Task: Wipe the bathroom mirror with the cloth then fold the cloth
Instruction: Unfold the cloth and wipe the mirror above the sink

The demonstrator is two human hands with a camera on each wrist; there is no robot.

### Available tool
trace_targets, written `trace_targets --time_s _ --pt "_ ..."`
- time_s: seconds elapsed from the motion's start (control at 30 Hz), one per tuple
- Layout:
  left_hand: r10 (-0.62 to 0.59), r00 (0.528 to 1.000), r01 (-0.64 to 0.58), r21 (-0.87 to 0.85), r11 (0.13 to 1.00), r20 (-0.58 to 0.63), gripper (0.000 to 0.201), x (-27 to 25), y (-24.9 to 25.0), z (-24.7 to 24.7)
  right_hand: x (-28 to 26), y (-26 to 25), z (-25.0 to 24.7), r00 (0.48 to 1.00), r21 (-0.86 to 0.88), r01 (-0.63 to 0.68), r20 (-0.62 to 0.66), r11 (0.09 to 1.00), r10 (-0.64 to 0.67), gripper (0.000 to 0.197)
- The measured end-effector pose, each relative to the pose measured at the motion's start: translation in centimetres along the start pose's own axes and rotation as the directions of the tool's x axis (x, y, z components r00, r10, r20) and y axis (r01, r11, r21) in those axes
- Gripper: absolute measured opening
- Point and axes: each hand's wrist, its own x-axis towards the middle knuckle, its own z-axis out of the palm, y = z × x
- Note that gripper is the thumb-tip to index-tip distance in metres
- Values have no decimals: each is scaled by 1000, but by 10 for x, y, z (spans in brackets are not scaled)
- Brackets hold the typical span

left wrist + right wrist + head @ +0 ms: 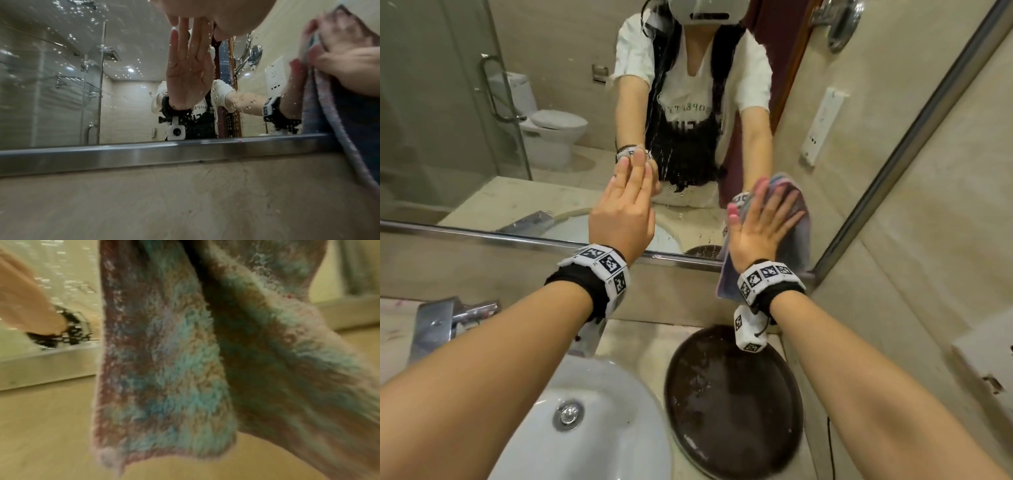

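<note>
1. My right hand [758, 226], fingers spread flat, presses the cloth [796, 240] on the mirror [482, 137], lower right of the frame.
2. My left hand [625, 205] touches the glass with straight fingers.

Both forearms extended forward, marker bands on both wrists. Left hand [621, 212] flat, palm forward, fingers [635, 171] straight and together pointing ~12 o'clock, tips at the glass. Right hand [760, 222] flat, fingers [787, 202] spread toward 1 o'clock, palm pressing the cloth [796, 246], thumb out at 11 o'clock
</note>
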Motion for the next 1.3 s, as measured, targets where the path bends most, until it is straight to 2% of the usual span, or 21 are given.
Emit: trace_targets --time_s 0.1,0.2,0.27,0.33,0.43,0.5,0.57,0.63,0.67,0.8,0.9,1.0,1.07,1.17,1.3 --pt "39 999 -39 16 999 -21 52 -1 -2 1 7 -16 2 976 -29 213 -33 977 -214 62" --pt "59 998 -59 35 998 -11 56 -4 -5 3 18 -34 -7 915 -70 396 -55 916 -400 63" --pt "49 998 -50 35 998 37 59 -10 -6 6 18 -45 -11 869 -111 491 -2 864 -494 63" --pt "19 993 -24 42 999 114 65 -24 -7 11 10 -51 -5 788 -126 616 85 778 -610 62" --pt "-82 974 68 71 995 213 73 -50 -15 19 -17 -40 19 577 -38 810 230 585 -784 57" --pt "-112 965 91 96 991 237 70 -60 -20 21 -32 -23 32 457 53 870 291 491 -841 56" --pt "-106 961 80 112 990 255 63 -63 -23 22 -41 -4 36 417 65 884 340 463 -843 55" --pt "-76 963 51 100 994 258 62 -63 -17 23 -45 16 33 433 74 867 376 492 -819 56" --pt "-49 966 30 78 997 256 62 -62 -11 25 -47 26 32 460 71 848 394 526 -796 56" --pt "69 968 -67 -19 998 241 62 -62 22 34 -65 76 27 628 29 719 401 694 -667 56" --pt "116 962 -105 -58 993 249 61 -66 43 41 -84 117 18 706 -19 631 429 775 -564 56" --pt "159 953 -145 -75 987 258 59 -71 58 47 -95 135 7 784 -20 494 443 869 -435 52" --pt "185 949 -170 -79 982 255 59 -71 64 48 -94 134 3 795 19 455 443 891 -415 49" --pt "195 950 -175 -99 979 245 58 -68 73 47 -90 130 -2 769 73 443 482 894 -420 52" --pt "205 948 -180 -123 976 242 57 -68 79 43 -94 106 -8 775 153 363 498 919 -389 53"
